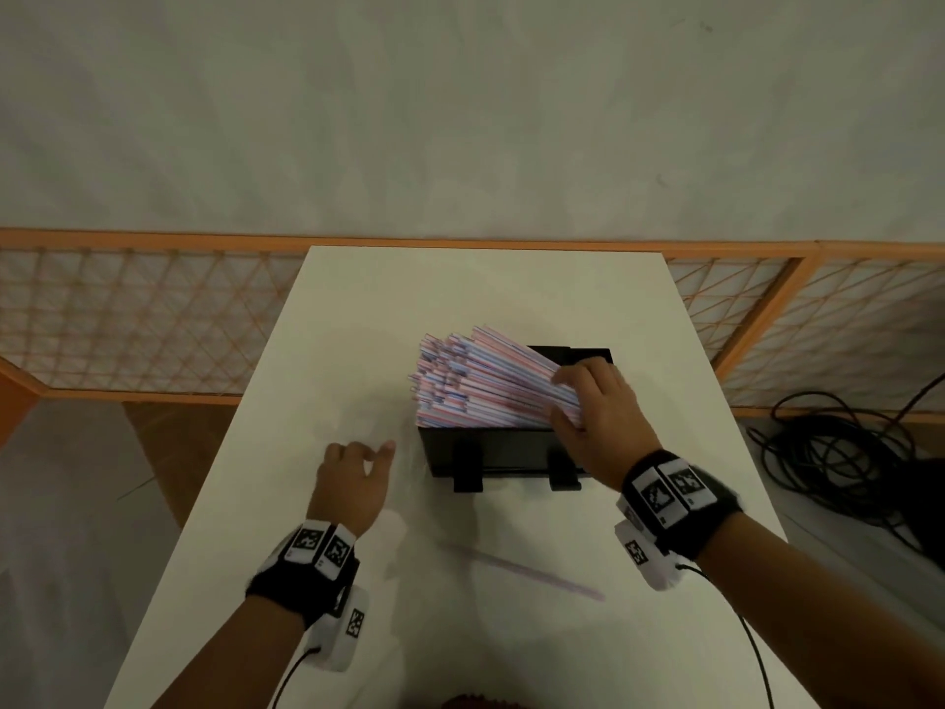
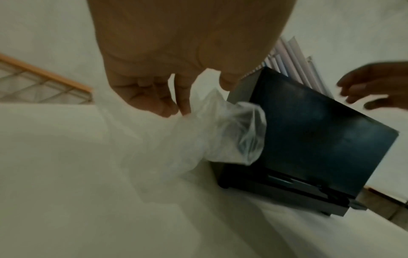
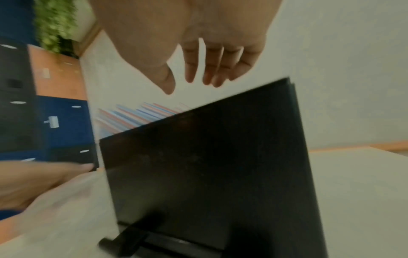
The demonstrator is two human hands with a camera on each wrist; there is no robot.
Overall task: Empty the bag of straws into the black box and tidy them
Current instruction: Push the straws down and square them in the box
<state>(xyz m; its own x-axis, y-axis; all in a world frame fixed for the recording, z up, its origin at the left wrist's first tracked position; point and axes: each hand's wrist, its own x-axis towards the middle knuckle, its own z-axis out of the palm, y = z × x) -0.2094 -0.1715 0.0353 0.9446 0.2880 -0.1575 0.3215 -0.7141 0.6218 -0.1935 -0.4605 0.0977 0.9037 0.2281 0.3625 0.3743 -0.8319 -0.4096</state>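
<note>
At about 8 o'clock on the table (image 1: pixel 358 309), the left hand (image 1: pixel 353 483) pinches the clear, crumpled bag (image 2: pixel 212 132) with curled fingertips, just beside the box (image 1: pixel 503 452). At centre, the straws (image 1: pixel 480 381) stand in the box, leaning toward 10 o'clock. At its 3 o'clock, the right hand (image 1: pixel 598 417) rests spread, relaxed fingers against them; one straw (image 1: pixel 526 565) lies at 6 o'clock.

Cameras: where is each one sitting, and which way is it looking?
Head: worn up high, looking down at the table; both forearms, left hand and right hand show.
Left wrist: looks along the left hand's fingers at the clear bag.
Right wrist: looks along the right hand at the black box.
All three share the black box and straws.
</note>
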